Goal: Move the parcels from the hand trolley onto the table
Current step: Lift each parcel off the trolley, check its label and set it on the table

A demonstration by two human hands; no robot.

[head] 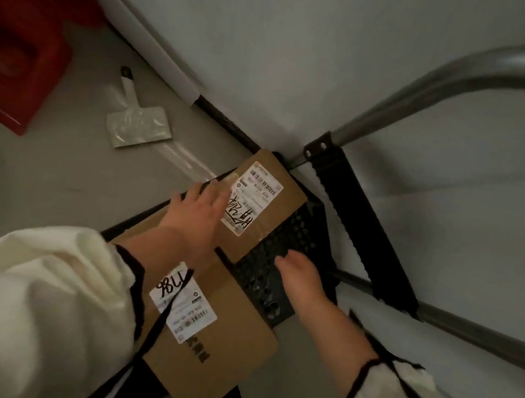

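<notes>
Parcels are noted on hand trolley deck (286, 233): far parcel (286, 202), near parcel (232, 347). Left hand (194, 211) is laid flat on far parcel; right hand (302, 274) is held open, empty. Judged stiff, light; opposite edges advised.

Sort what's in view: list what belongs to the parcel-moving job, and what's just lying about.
Job:
- far parcel, left hand resting on it
- near parcel
- hand trolley, both parcels on it, right hand over its deck

Lying about:
- red plastic item on the floor
- plastic-wrapped tool on the floor
</notes>
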